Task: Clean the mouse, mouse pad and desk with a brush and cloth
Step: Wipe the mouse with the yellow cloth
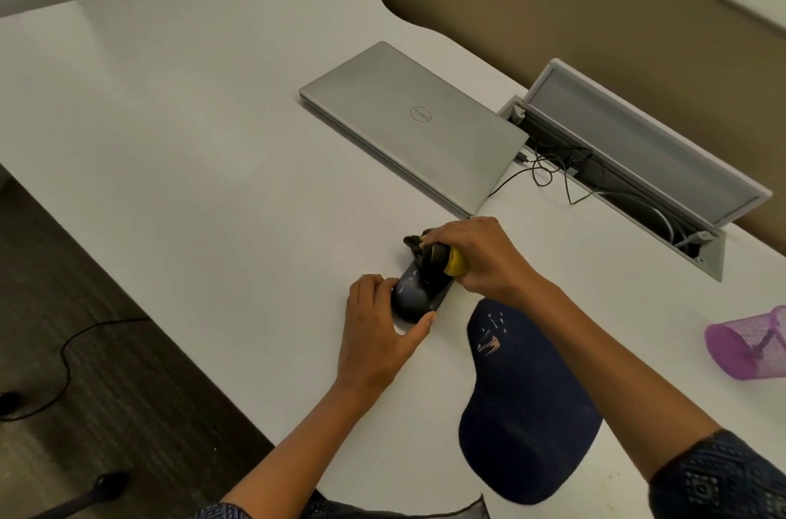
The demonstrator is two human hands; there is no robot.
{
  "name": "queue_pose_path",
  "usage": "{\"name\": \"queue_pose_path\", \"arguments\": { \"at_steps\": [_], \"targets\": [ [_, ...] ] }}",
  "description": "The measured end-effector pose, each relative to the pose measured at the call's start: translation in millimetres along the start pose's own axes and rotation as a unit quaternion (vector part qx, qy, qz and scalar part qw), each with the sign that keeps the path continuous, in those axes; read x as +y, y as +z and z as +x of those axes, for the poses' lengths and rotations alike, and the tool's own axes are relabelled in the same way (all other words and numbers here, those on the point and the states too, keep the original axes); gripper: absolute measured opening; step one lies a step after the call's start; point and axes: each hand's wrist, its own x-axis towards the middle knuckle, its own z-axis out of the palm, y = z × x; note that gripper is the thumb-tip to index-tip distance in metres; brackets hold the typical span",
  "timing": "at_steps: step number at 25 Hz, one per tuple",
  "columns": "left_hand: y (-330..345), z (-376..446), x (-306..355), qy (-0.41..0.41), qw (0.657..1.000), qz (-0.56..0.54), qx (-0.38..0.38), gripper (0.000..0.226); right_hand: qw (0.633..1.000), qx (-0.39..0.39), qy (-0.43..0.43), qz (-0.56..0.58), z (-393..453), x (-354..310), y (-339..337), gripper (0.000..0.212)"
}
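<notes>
The dark mouse [414, 297] lies on the white desk [191, 161], pinched at its near end between the left hand's [378, 331] thumb and curled fingers. Over the mouse's far end, the right hand [476, 259] wraps around a yellow-and-black brush [442, 259], whose dark head touches the mouse's top. Just right of the mouse and nearer the person lies the navy mouse pad [527, 403]. Beyond the mouse sits a closed silver laptop [414, 122]; well right of it, a purple mesh cup [748, 344] lies tipped.

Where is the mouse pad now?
In the head view, the mouse pad lies on the desk at lower right, beside the mouse, partly under the right forearm.
</notes>
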Motion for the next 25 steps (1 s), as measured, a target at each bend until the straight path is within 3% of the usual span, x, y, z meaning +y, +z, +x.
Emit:
{"name": "queue_pose_path", "arguments": {
  "at_steps": [3, 6, 8, 13, 17, 20, 22, 25],
  "targets": [
    [-0.3, 0.2, 0.2, 0.007, 1.000, 0.006, 0.001, 0.059, 0.999, -0.009, -0.027, 0.020, -15.2, 0.8, -0.3, 0.055],
    [0.0, 0.8, -1.9, 0.015, 1.000, 0.009, -0.006, 0.060, 0.971, 0.065, 0.102, 0.208, -15.0, 14.5, -14.8, 0.052],
    [0.8, 0.2, -2.2, 0.013, 1.000, 0.004, 0.000, 0.061, 0.943, 0.100, 0.185, 0.258, -11.4, 24.8, -21.2, 0.055],
    [3.7, 1.9, -4.0, 0.013, 1.000, 0.003, 0.001, 0.061, 0.985, -0.015, 0.098, 0.142, -7.7, 9.1, -18.1, 0.043],
    [4.4, 0.6, -4.5, 0.022, 1.000, 0.005, 0.008, 0.061, 0.993, -0.031, 0.058, 0.101, -8.3, -0.1, -16.1, 0.036],
    [3.0, 0.9, -4.7, 0.018, 1.000, 0.000, 0.001, 0.061, 0.982, 0.008, 0.105, 0.159, -8.4, 15.4, -30.3, 0.038],
    [2.9, 0.9, -4.2, 0.016, 1.000, 0.001, 0.001, 0.060, 0.982, 0.016, 0.140, 0.127, -6.4, 21.6, -30.7, 0.036],
    [2.2, 0.8, -2.2, 0.018, 1.000, -0.002, 0.006, 0.057, 0.992, -0.024, 0.107, 0.062, -8.9, 10.4, -13.2, 0.031]
  ]
}}
